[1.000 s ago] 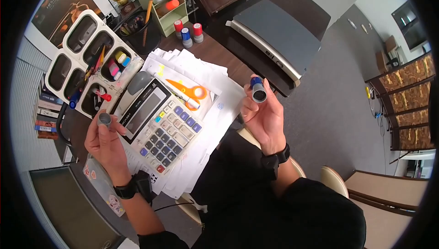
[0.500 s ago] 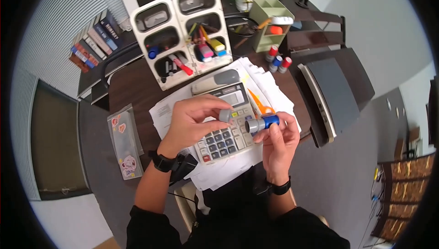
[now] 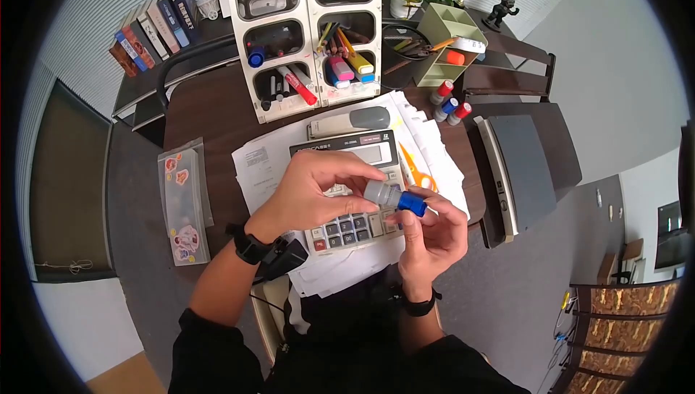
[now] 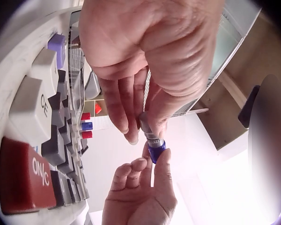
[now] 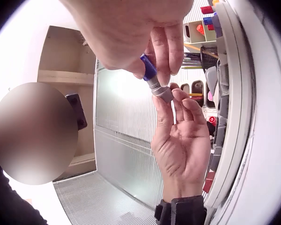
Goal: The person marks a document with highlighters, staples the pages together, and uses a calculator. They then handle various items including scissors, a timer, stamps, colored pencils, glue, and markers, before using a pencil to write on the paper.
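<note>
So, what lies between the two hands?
A small blue and grey cylinder, pinched by the left hand and the right hand; the head view shows this.

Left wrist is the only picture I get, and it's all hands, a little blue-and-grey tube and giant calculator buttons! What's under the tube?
Observer: The head view looks down on it: the left hand and right hand hold the blue-and-grey tube above the calculator.
Operator: Cool! Is anything orange lying next to the calculator?
Observer: Yes, the head view shows orange scissors on the papers there.
Operator: And what's way over by the left edge of the desk?
Observer: A clear case with stickers on it, in the head view.
</note>
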`<state>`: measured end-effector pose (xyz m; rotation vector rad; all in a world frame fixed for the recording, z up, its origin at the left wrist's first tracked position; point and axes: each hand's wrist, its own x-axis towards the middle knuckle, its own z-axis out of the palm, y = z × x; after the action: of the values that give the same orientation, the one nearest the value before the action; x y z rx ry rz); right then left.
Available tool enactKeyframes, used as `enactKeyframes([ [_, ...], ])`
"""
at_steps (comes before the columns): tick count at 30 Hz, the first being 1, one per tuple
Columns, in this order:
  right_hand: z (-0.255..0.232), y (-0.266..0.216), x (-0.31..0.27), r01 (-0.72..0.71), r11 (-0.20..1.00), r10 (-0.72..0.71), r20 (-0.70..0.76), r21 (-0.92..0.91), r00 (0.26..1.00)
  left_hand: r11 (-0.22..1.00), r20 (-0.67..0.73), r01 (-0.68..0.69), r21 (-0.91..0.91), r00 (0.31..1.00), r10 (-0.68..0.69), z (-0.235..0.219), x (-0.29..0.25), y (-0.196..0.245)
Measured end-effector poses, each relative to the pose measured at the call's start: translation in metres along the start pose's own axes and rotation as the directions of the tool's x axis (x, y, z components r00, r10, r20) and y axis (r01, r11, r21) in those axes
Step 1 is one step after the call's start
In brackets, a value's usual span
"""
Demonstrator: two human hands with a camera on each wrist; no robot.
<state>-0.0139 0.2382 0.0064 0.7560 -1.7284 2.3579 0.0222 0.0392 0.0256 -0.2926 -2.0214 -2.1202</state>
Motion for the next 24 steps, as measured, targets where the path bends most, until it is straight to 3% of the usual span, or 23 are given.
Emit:
enactKeyframes([
  [6,-0.003,0.005,-0.002,0.092,0.989,-0.087,0.048,-0.118,0.995,0.999,0.019,-0.021,0.034,1.0,0.02,0.0,0.0,0.0],
  [10,-0.002,0.005,-0.004,0.045,0.997,-0.043,0.028,-0.068,0.999,0.998,0.04,-0.009,0.07,0.999,0.006,-0.001,-0.001,0.005],
  [13,0.0,-0.001,0.004,0.14,0.982,-0.135,0.048,-0.128,0.99,0.996,-0.005,0.011,-0.092,1.0,-0.011,0.003,-0.002,0.0],
  [16,-0.01,-0.016,0.02,0.311,0.894,-0.197,0.342,-0.323,0.919,0.982,-0.003,0.013,-0.189,1.0,-0.013,0.002,-0.001,0.003],
  [19,-0.022,-0.03,0.043,0.423,0.827,-0.22,0.479,-0.37,0.85,0.966,0.001,0.052,-0.254,0.999,-0.053,-0.002,-0.001,0.007],
  [22,-0.055,-0.027,0.081,0.375,0.726,-0.213,0.33,-0.576,0.92,0.937,-0.093,-0.023,-0.349,0.996,-0.01,-0.007,-0.002,-0.001],
  [24,-0.072,-0.015,0.114,0.203,0.702,-0.121,0.166,-0.683,0.979,0.885,-0.176,-0.072,-0.459,0.984,-0.011,-0.006,-0.001,-0.008],
])
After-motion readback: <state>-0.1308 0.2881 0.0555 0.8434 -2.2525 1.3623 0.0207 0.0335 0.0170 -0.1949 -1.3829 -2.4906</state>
